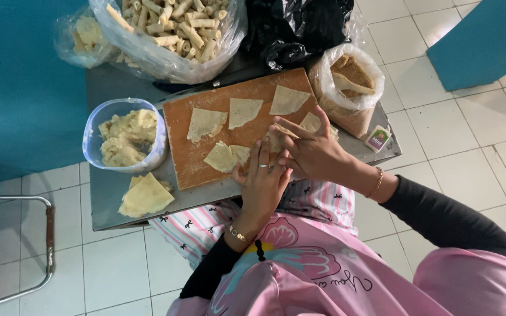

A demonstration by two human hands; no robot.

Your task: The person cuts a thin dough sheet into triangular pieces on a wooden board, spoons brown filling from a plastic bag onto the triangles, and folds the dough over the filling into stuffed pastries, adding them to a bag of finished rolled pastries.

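A: Where's the wrapper (276,140) being worked?
B: On the cutting board's (183,158) near right edge, under both hands. The right hand (314,152) pinches and folds it; the left hand (262,181) lies flat, fingers spread, pressing it down.
A: Which step?
B: Rolling, I'd judge; next calls for a tight, even tuck. Filling tub (125,137) sits left on the worktop (106,193)

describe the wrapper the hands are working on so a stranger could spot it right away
Start at the brown cutting board on the grey table. Five pale triangular wrappers lie on it; go to its near right corner, where both hands meet. The wrapper there is the only one touched, lying under the right hand beside the left hand.
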